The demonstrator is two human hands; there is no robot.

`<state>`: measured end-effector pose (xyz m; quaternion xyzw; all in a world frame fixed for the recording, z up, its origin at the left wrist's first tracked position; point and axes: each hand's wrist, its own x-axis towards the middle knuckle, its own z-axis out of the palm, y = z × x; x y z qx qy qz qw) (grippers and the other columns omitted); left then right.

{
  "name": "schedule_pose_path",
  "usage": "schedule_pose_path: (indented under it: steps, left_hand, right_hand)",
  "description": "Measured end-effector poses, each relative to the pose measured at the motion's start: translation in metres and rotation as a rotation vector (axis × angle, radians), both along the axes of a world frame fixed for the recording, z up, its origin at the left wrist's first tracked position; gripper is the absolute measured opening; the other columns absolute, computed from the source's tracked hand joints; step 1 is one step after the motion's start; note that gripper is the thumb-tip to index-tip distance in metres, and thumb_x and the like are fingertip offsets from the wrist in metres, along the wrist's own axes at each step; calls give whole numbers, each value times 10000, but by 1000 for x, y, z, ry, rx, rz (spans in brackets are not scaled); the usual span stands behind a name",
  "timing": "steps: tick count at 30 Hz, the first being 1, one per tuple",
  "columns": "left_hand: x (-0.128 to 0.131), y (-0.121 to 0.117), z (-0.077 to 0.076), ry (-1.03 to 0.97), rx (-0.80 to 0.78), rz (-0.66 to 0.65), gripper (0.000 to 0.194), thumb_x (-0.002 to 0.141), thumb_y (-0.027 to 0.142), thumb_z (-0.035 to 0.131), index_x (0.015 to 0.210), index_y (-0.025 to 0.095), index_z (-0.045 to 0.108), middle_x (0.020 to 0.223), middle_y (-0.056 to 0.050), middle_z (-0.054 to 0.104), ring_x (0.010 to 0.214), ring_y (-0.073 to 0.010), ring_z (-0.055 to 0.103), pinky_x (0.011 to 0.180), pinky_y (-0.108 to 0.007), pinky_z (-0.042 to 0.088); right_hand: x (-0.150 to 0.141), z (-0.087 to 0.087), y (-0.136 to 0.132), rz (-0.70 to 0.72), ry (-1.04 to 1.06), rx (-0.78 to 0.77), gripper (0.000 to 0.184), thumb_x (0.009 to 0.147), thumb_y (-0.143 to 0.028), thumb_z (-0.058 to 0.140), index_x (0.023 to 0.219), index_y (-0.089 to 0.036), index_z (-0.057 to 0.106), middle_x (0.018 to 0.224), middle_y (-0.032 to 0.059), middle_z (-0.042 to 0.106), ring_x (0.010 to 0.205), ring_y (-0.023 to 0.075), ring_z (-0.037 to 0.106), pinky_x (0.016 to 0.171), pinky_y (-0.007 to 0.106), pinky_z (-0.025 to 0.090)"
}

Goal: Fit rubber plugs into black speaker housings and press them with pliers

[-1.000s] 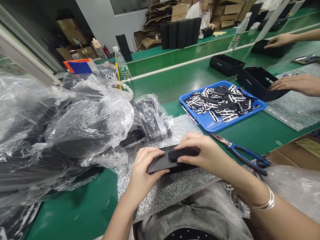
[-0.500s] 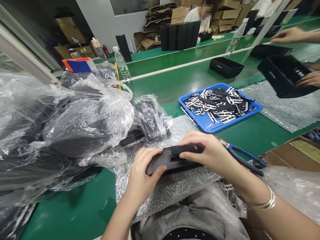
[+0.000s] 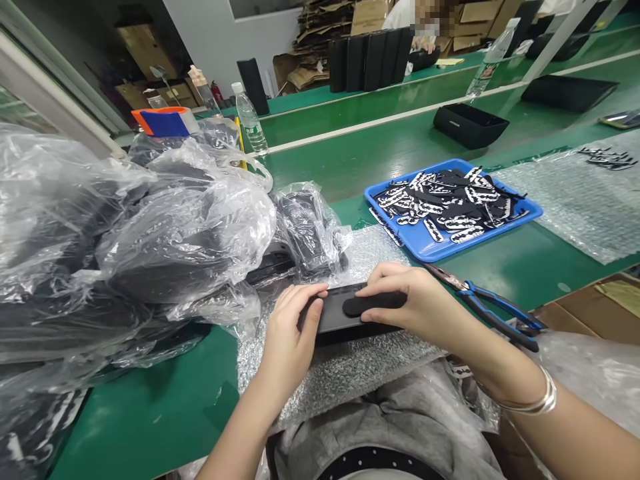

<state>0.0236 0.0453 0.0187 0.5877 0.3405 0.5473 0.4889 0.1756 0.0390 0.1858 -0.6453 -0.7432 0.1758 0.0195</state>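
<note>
My left hand (image 3: 291, 327) grips the near end of a flat black plastic casing (image 3: 333, 317), which rests on a sheet of bubble wrap (image 3: 345, 377). My right hand (image 3: 423, 308) lies over the casing's far end, with its fingertips beside a black rubber strip (image 3: 374, 304) on top. Part of the casing is hidden by my fingers. A blue-handled pair of pliers (image 3: 493, 310) lies on the green bench to the right of my right hand.
Clear plastic bags of black items (image 3: 175, 227) heap up on my left, touching the bubble wrap. A blue tray (image 3: 500, 230) holds several black-and-white patches. Black open casings (image 3: 470, 125) stand further along the green bench, and a co-worker's sleeve (image 3: 400, 15) shows at the back.
The casing has turned and now lies flatter, with the black strip showing on top. The co-worker's hands and the black casing they held at the right have left the view.
</note>
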Motion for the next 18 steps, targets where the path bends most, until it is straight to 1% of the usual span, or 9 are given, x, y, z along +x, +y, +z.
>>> schedule_pose_path:
  steps: [3, 5, 7, 9, 10, 11, 13, 15, 18]
  left_hand:
    - [-1, 2, 9, 71, 16, 0, 194, 999, 229, 505, 1048, 230, 693, 1113, -36, 717, 1061, -221, 673, 1080, -526, 433]
    - [0, 4, 16, 67, 41, -5, 170, 986, 214, 536, 994, 228, 706, 1089, -29, 721, 1029, -221, 684, 1117, -590, 377]
    - [3, 6, 21, 44, 65, -39, 135, 963, 204, 589, 945, 222, 722, 1016, -15, 733, 945, -200, 694, 1075, -546, 429]
    - [6, 8, 23, 32, 81, -79, 103, 932, 194, 643, 914, 213, 742, 962, -11, 740, 887, -188, 691, 952, -446, 513]
    - [7, 9, 23, 28, 85, -87, 96, 921, 189, 658, 901, 207, 751, 947, -15, 743, 873, -186, 690, 885, -400, 533]
    - [8, 9, 23, 20, 87, -83, 93, 912, 185, 669, 888, 199, 757, 936, -19, 745, 866, -186, 692, 832, -365, 542]
    - [9, 11, 21, 4, 82, -56, 96, 903, 177, 677, 859, 189, 762, 919, -23, 749, 857, -181, 699, 783, -327, 547]
    - [10, 11, 19, -5, 86, -29, 103, 898, 169, 681, 834, 191, 759, 907, -12, 752, 849, -173, 707, 775, -312, 550]
    - [10, 11, 19, 9, 100, 0, 113, 895, 166, 678, 812, 192, 750, 902, 1, 753, 843, -167, 711, 766, -303, 551]
  right_hand:
    - [0, -1, 2, -6, 11, -24, 213, 707, -84, 845, 886, -188, 796, 808, 20, 655, 775, 123, 607, 701, 238, 469]
    - [1, -2, 4, -5, 26, -42, 210, 706, -95, 849, 889, -187, 798, 793, 15, 642, 755, 114, 598, 685, 230, 463]
    - [2, -2, 5, -8, 49, -63, 229, 706, -116, 855, 914, -195, 801, 784, 10, 627, 747, 112, 589, 683, 228, 458]
    - [5, 0, 6, -27, 71, -84, 240, 721, -187, 855, 954, -212, 801, 816, 16, 624, 753, 122, 585, 675, 238, 451]
    - [6, 1, 6, -46, 69, -73, 191, 756, -238, 830, 943, -214, 799, 850, 27, 629, 772, 132, 588, 687, 249, 451]
    - [8, 3, 6, -74, 50, -31, 116, 804, -289, 779, 885, -208, 792, 890, 43, 634, 802, 147, 593, 715, 267, 454]
    - [12, 7, 5, -142, -35, 93, 268, 884, -349, 638, 692, -183, 726, 979, 79, 639, 904, 191, 600, 810, 321, 453]
    - [15, 10, 2, -184, -121, 166, 387, 892, -354, 561, 557, -169, 622, 1059, 98, 639, 1020, 240, 581, 923, 387, 425]
    - [18, 11, -1, -193, -141, 114, 297, 835, -328, 609, 580, -177, 629, 1171, 89, 631, 1110, 271, 547, 990, 433, 405]
